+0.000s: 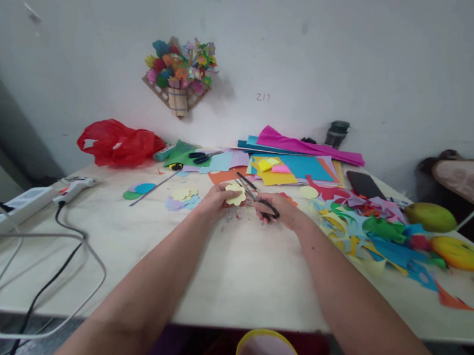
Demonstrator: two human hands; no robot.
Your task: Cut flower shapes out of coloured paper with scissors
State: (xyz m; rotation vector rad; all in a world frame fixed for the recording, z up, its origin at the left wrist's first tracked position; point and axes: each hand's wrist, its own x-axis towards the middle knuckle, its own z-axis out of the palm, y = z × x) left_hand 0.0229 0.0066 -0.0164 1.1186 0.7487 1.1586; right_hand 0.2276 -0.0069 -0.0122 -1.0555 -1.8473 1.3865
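My left hand (215,199) pinches a pale yellow flower-shaped paper cutout (235,194) just above the table (240,273). My right hand (282,209) grips black-handled scissors (257,197), whose open blades point up and left toward the cutout. Both hands meet near the middle of the table. Tiny paper snippets lie on the surface under them.
Coloured paper scraps (371,233) cover the right side, with mangoes (430,217) and a black phone (363,185). Stacked paper sheets (292,163), a second pair of scissors (202,156) and a red plastic bag (117,142) lie at the back. A power strip (28,204) with cables sits left. Paper flowers (181,71) hang on the wall.
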